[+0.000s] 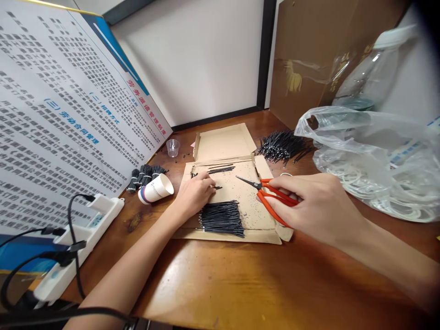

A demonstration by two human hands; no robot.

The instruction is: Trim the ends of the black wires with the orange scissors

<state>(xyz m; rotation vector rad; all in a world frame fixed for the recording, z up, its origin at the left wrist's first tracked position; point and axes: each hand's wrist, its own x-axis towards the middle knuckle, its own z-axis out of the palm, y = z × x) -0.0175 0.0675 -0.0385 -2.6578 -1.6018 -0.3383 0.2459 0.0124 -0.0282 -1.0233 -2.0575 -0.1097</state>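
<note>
A flattened cardboard box [223, 142] lies on the wooden table [240, 284]. My left hand [195, 192] rests on the cardboard, fingers curled and pinching a thin black stick by a few loose black sticks [222, 169]. A neat bundle of black sticks [222, 218] lies just below that hand. My right hand [309, 204] grips red-handled scissors [271, 195], whose dark blades point left toward the left hand.
A heap of black sticks [282, 144] lies at the back right. A tipped paper cup [156, 189], another black bundle [144, 176] and a small clear cup [173, 147] sit left. Plastic bag [374, 156] right; power strip [75, 243] and printed board [62, 105] left.
</note>
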